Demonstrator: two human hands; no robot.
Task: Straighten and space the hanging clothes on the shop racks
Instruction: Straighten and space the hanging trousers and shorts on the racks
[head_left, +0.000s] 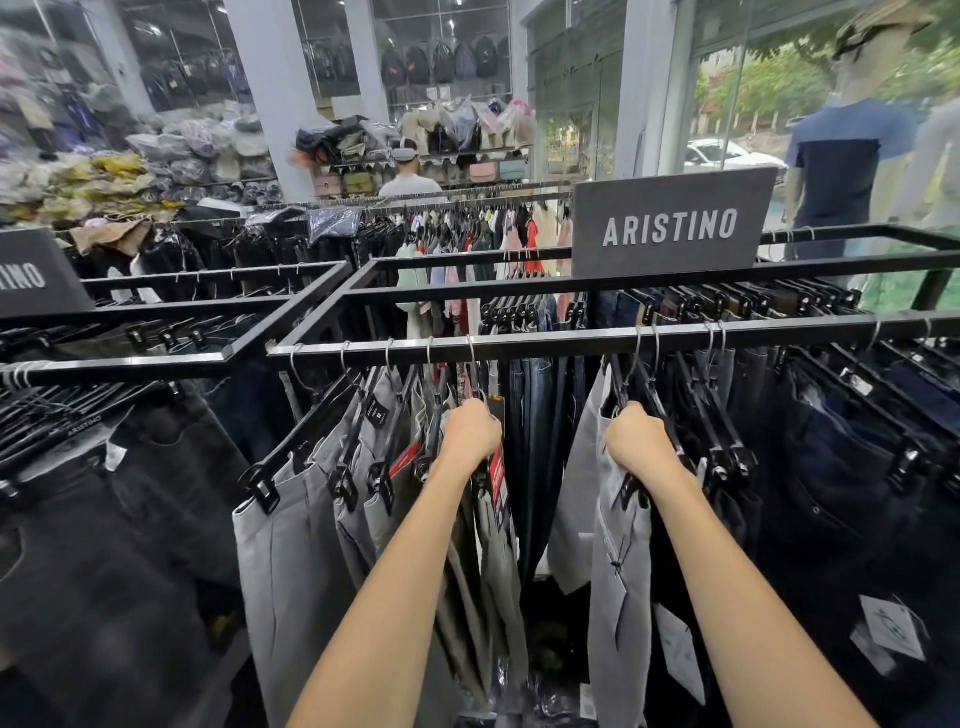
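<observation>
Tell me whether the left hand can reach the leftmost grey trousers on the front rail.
Probably yes: the left hand, gripping a black hanger nearby, has open space in front of the leftmost grey trousers.

Open gap under the rail (545, 345) between grey trousers (291, 545) leftward and a grey pair (621, 571) rightward; blue jeans (540, 415) close behind.
</observation>
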